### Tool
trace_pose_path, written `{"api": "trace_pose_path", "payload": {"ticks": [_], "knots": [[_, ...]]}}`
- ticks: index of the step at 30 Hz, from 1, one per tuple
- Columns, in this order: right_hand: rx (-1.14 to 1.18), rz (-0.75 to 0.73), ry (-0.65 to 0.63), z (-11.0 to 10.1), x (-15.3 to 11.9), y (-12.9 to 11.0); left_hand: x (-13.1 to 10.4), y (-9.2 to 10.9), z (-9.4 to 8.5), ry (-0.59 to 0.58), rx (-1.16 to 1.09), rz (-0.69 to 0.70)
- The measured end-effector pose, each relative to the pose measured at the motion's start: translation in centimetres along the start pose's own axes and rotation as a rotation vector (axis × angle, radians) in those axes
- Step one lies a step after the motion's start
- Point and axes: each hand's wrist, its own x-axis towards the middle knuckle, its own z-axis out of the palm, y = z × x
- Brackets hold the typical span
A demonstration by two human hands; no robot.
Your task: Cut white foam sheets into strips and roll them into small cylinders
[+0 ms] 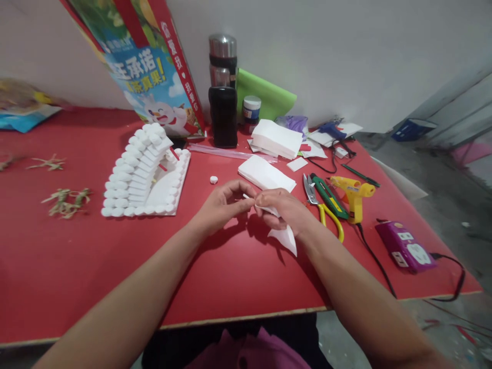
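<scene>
Over the middle of the red table [215, 287], my left hand [226, 205] and my right hand [282, 207] meet, their fingertips close together. Both pinch a thin white paper strip [269, 209], mostly covered by the fingers. A wider white paper piece [285, 240] shows below my right hand. Just beyond the hands is a folded white paper stack [267, 174]. A small white roll [213, 180] lies beyond my left hand. Further left stands a white model with steps and rounded edging [142, 177].
Right of my hands lie yellow-handled shears [323, 207], a green cutter [328, 196], a yellow glue gun [353, 195] and a purple power box [405, 246] with cables. A black phone [223, 118], a steel flask [223, 48] and a printed box [149, 72] stand at the back.
</scene>
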Motion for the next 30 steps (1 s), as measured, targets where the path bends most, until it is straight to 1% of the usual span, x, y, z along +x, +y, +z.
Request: {"api": "trace_pose_path", "payload": {"ticks": [2, 3, 5, 7, 9, 12, 17, 21, 26, 30], "knots": [[-0.234, -0.128, 0.164, 0.34, -0.47, -0.22, 0.16, -0.22, -0.22, 0.029, -0.123, -0.084], [-0.339, -0.168, 0.221, 0.45, -0.63, -0.27, 0.21, -0.28, -0.30, 0.038, -0.153, -0.115], [-0.502, -0.231, 0.284, 0.56, -0.76, -0.23, 0.19, -0.34, -0.32, 0.027, -0.163, -0.177], [-0.627, -0.313, 0.299, 0.52, -0.70, -0.02, 0.09, -0.37, -0.21, 0.008, -0.139, -0.219], [-0.735, -0.376, 0.289, 0.37, -0.63, 0.25, -0.02, -0.40, -0.10, 0.000, -0.103, -0.229], [-0.855, -0.417, 0.225, 0.09, -0.68, 0.50, -0.07, -0.46, -0.17, -0.006, -0.086, -0.232], [-0.990, -0.485, 0.153, -0.24, -0.92, 0.42, -0.16, -0.50, -0.59, -0.038, -0.082, -0.214], [-1.016, -0.504, 0.127, -0.39, -0.94, 0.22, -0.30, -0.46, -0.74, -0.029, -0.074, -0.224], [-0.994, -0.490, 0.167, -0.44, -0.78, 0.28, -0.25, -0.22, -0.70, -0.013, -0.111, -0.246], [-0.971, -0.451, 0.211, -0.41, -0.58, 0.47, -0.18, -0.05, -0.46, 0.023, -0.013, -0.246]]}}
